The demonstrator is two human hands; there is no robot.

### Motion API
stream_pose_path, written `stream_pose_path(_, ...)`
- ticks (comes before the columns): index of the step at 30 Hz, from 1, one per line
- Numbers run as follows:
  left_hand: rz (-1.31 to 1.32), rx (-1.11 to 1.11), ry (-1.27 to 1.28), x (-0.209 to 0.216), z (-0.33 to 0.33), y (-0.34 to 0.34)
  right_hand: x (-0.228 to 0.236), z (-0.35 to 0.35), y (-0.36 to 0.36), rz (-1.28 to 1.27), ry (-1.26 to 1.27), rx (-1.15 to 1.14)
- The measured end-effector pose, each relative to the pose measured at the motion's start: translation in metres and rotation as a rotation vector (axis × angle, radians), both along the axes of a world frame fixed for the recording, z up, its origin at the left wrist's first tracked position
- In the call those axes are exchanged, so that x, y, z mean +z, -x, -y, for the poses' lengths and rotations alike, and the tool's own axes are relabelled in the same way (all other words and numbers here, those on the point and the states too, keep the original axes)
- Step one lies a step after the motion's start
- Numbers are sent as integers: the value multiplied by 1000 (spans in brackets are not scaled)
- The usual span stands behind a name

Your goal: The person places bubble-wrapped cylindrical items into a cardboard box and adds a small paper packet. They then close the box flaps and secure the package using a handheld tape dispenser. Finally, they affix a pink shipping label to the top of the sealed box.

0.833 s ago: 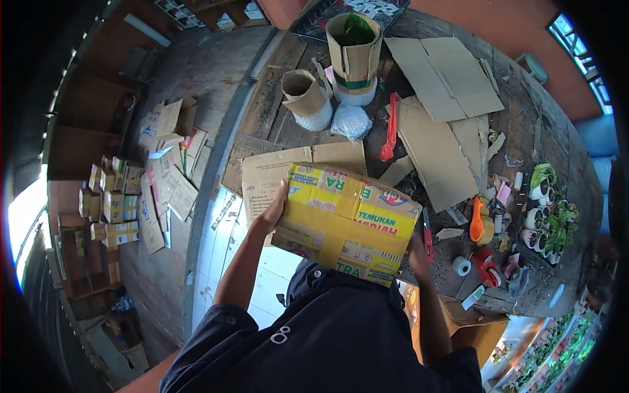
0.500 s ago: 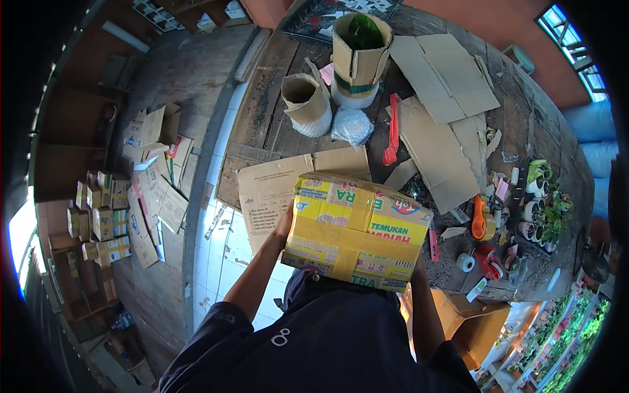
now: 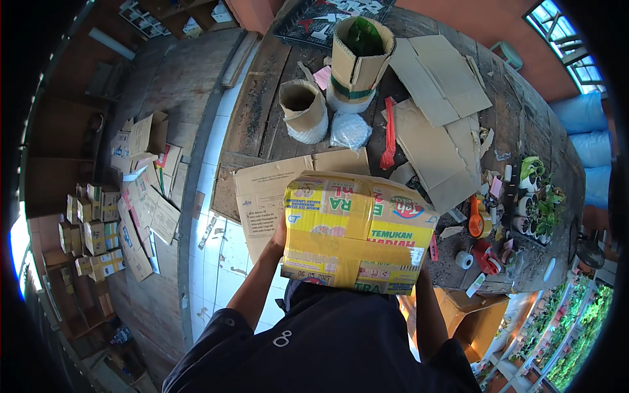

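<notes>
A yellow printed cardboard box (image 3: 327, 239), crossed with bands of tape, is held up in front of my body at the table's near edge. My left hand (image 3: 280, 232) grips its left side, with most of the fingers hidden behind it. At the right side my right hand (image 3: 422, 274) holds it too, largely covered by the box. Just beyond lies a flat brown cardboard sheet (image 3: 259, 190), partly hidden by the box. Farther back stand a tall cardboard tube (image 3: 354, 75) with a green leaf inside and a shorter tube (image 3: 304, 121) wrapped in bubble wrap.
Cardboard pieces (image 3: 439, 78) and a red plastic strip (image 3: 389, 134) lie on the wooden table. To the right are an orange tape dispenser (image 3: 475, 219), a red tape dispenser (image 3: 486, 257) and potted plants (image 3: 544, 209). An open carton (image 3: 468, 321) stands below right; stacked boxes (image 3: 101, 236) are far left.
The box has come slightly nearer and tilted, so more of its far part shows. Both hands keep their hold. The surroundings have shifted a little as the view turned.
</notes>
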State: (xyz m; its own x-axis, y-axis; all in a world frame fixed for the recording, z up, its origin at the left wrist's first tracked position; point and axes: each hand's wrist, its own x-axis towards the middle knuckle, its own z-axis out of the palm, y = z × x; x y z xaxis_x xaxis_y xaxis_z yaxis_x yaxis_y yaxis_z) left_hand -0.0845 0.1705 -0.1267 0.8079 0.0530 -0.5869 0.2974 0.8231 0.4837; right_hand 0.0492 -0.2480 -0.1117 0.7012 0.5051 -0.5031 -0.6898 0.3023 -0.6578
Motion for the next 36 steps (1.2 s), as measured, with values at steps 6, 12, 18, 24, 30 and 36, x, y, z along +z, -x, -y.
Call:
stream_pose_path(6, -103, -12, 16, 20, -10, -7, 13, -14, -11, 125, 103, -34)
stream_pose_path(12, -292, 20, -66, 50, -19, -26, 33, -35, -36, 347, 233, -69)
stream_pose_path(18, -184, 33, -71, 85, -35, -78, 68, -59, -76, 621, 365, -104)
stream_pose_path(24, -173, 36, -52, 96, -41, -74, 107, -54, -82, 786, 469, -103)
stream_pose_path(30, -145, 59, -52, 104, -43, -80, 125, -58, -91, 908, 517, -103)
stream_pose_path(36, -22, 85, -102, 122, -39, -107, 126, -85, -115, 1051, 558, -116)
